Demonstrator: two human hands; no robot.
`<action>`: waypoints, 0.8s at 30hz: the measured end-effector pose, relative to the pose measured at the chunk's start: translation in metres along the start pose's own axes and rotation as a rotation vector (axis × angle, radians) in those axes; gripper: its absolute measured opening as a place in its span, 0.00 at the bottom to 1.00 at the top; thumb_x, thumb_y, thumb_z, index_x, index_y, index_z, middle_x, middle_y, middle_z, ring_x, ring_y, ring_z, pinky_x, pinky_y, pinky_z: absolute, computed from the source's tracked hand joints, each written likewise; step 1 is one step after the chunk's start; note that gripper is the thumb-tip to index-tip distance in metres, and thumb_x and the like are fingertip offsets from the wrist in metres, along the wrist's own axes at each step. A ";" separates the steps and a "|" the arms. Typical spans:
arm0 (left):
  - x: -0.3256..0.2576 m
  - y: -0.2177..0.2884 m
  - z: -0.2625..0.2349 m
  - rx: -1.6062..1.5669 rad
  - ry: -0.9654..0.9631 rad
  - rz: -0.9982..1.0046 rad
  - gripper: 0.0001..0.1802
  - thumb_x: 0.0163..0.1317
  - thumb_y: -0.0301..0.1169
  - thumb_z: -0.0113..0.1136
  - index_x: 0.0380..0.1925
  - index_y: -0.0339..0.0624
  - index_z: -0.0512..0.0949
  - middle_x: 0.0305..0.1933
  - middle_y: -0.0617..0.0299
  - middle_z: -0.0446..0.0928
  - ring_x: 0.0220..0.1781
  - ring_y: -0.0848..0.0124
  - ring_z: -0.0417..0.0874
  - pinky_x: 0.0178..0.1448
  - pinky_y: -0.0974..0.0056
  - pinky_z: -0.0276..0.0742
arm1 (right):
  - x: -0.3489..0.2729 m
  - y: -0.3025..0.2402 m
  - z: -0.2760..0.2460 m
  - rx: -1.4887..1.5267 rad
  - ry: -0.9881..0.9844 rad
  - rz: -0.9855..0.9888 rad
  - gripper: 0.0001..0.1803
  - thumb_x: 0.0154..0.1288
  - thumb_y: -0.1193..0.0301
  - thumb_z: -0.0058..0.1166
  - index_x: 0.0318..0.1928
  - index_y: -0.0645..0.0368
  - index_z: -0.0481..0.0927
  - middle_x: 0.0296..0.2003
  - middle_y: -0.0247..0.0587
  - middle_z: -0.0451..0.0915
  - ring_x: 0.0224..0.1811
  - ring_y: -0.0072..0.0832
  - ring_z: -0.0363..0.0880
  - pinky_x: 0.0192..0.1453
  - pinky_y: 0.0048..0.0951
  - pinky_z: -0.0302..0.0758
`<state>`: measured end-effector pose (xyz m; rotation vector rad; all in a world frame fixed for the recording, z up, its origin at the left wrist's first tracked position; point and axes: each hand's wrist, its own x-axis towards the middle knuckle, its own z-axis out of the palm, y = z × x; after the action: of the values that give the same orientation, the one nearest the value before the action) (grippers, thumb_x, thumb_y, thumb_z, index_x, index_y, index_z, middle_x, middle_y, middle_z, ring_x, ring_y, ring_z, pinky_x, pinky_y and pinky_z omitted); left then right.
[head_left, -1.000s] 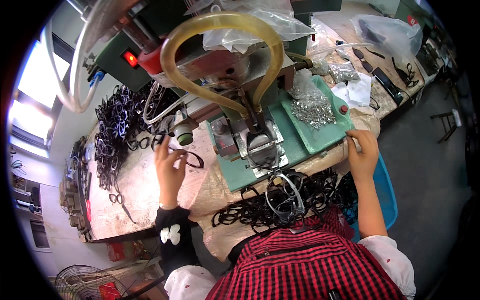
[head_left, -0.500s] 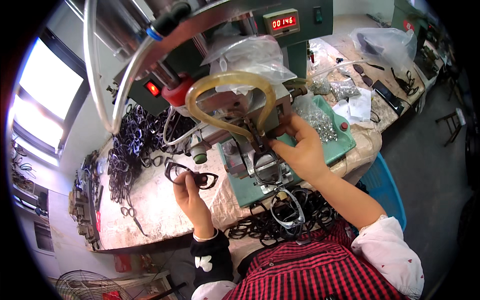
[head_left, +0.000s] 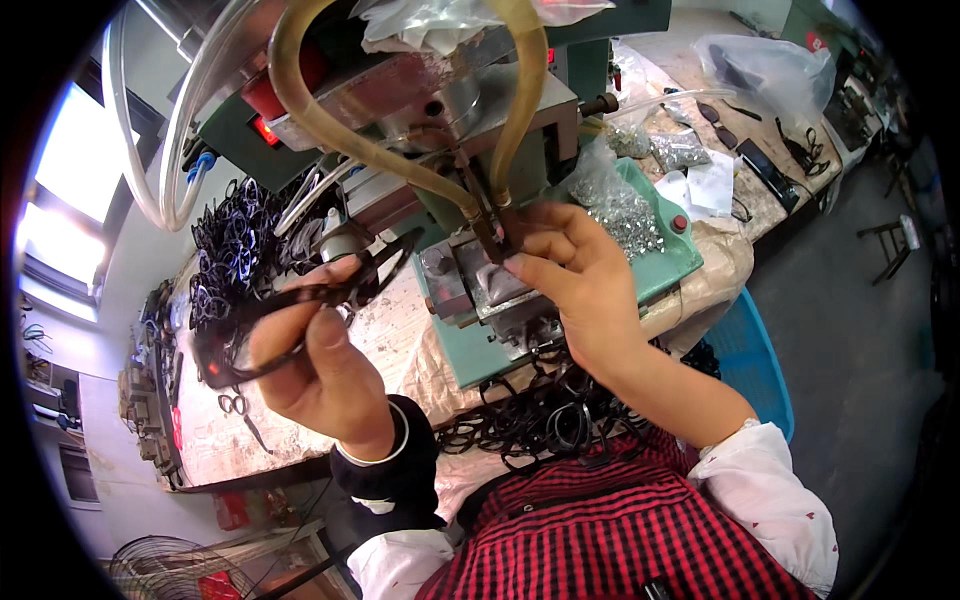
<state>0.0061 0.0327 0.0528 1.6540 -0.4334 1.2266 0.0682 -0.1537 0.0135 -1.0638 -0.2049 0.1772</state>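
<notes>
Two hands at work: left hand [head_left: 325, 375] grasps a black spectacle frame [head_left: 300, 305]; right hand [head_left: 575, 275] pinches at the press jig [head_left: 480, 285]. Seat squarely, fingers clear.

R fingertips [head_left: 515, 262] hide the part at press [head_left: 480, 290]; machine top cut off

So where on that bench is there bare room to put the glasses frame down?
Bare bench lies between the left hand and the green machine base. Crowded: the frame heap far left, frames in the lap, small metal parts on the tray.
</notes>
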 end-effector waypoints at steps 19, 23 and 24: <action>-0.053 -0.005 0.037 0.277 -0.654 0.338 0.16 0.46 0.27 0.71 0.39 0.43 0.86 0.44 0.59 0.86 0.34 0.62 0.75 0.51 0.49 0.81 | -0.011 0.014 -0.153 -1.383 0.227 -0.379 0.08 0.54 0.72 0.66 0.34 0.59 0.83 0.36 0.41 0.80 0.46 0.41 0.78 0.51 0.40 0.75; -0.068 0.003 0.032 0.334 -0.612 0.255 0.16 0.50 0.27 0.72 0.42 0.43 0.86 0.48 0.56 0.86 0.39 0.59 0.79 0.56 0.47 0.80 | -0.002 0.017 -0.138 -1.545 0.239 -0.313 0.06 0.51 0.70 0.67 0.29 0.57 0.83 0.34 0.41 0.79 0.45 0.43 0.78 0.50 0.44 0.75; -0.080 0.011 0.031 0.376 -0.567 0.175 0.19 0.52 0.30 0.73 0.45 0.44 0.84 0.51 0.54 0.85 0.47 0.56 0.83 0.63 0.43 0.76 | 0.000 0.021 -0.139 -1.549 0.210 -0.353 0.05 0.51 0.70 0.66 0.28 0.56 0.84 0.34 0.42 0.79 0.44 0.44 0.78 0.49 0.44 0.75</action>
<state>-0.0203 -0.0192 -0.0114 2.3390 -0.7388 0.9857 0.1023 -0.2608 -0.0702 -2.5302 -0.3400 -0.5176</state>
